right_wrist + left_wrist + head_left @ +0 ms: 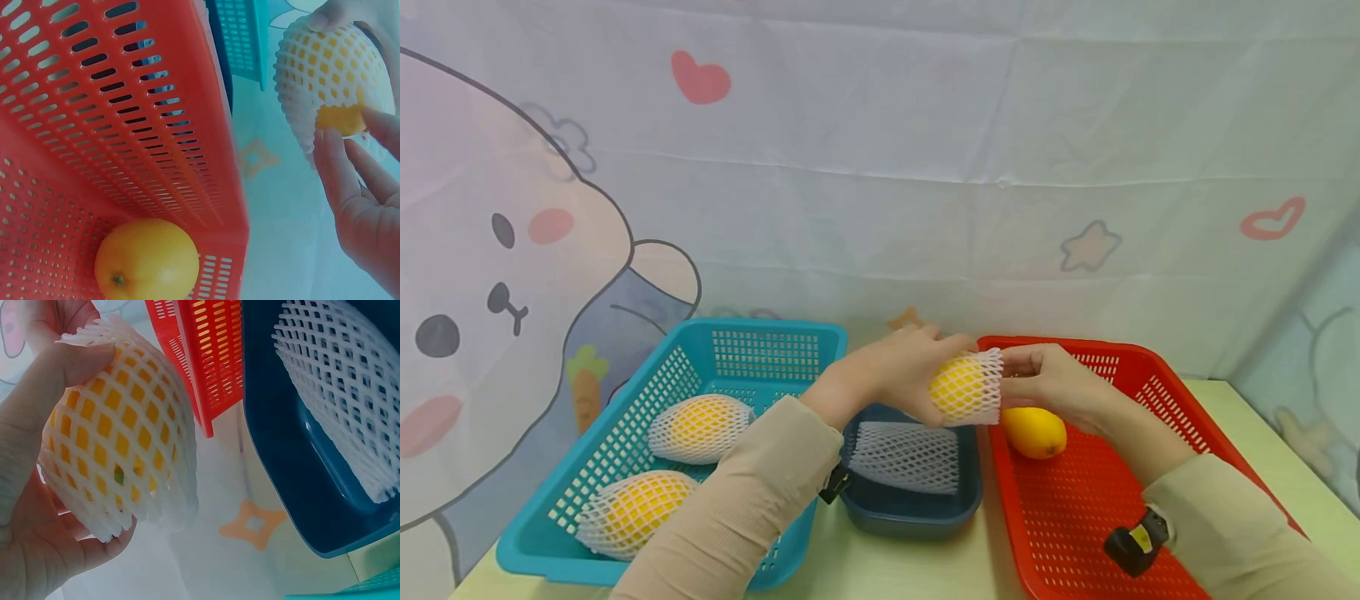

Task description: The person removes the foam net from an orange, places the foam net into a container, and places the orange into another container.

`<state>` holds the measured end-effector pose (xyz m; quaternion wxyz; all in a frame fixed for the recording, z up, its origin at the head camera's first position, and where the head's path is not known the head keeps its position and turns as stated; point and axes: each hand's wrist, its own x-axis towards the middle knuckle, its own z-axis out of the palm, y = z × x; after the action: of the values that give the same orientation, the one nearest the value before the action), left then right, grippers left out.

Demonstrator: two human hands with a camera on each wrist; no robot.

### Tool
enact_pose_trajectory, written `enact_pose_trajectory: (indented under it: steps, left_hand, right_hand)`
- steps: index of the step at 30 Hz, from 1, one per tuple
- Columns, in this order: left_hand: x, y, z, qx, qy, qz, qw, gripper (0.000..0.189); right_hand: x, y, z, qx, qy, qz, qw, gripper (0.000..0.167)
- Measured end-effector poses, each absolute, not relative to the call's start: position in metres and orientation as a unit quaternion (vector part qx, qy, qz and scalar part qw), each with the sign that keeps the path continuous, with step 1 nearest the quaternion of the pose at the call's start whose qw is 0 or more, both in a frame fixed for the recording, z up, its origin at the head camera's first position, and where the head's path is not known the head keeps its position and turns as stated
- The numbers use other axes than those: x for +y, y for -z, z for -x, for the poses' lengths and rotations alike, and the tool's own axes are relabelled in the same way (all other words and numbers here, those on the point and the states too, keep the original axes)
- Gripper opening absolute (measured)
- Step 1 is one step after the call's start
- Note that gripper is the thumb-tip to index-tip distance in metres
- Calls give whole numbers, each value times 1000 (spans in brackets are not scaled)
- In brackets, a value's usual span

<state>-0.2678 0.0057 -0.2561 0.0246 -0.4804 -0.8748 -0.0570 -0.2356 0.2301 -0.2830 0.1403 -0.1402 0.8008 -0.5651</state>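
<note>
My left hand (906, 371) grips an oval, mango-like yellow fruit (128, 434) wrapped in a white foam net (988, 387), above the dark blue bin. From the right, my right hand (1060, 383) pinches the net's end, thumb and fingers at its edge. A bare patch of the fruit (340, 120) shows between those fingers in the right wrist view. Inside the dark blue bin (913, 525) lies a flat white foam net (906, 457). An unwrapped yellow fruit (147, 259) rests in the red basket (1015, 517), below my right hand.
On the left stands a turquoise basket (775, 325) holding netted yellow fruits, among them one at the back (700, 427) and one in front (636, 512). The containers stand on a pale table (940, 571) before a printed cloth (880, 167).
</note>
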Motion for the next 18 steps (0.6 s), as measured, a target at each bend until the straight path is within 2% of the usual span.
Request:
enact_pose_trajectory:
  steps: [8,18]
  left_hand:
    - [5,256,268,-872,59,486,26,74]
    - [8,255,265,-867,59,490,73,70]
  right_hand:
    - [227,286,238,777,583,153,181,62]
    - [220,288,238,768,598,147,176,63]
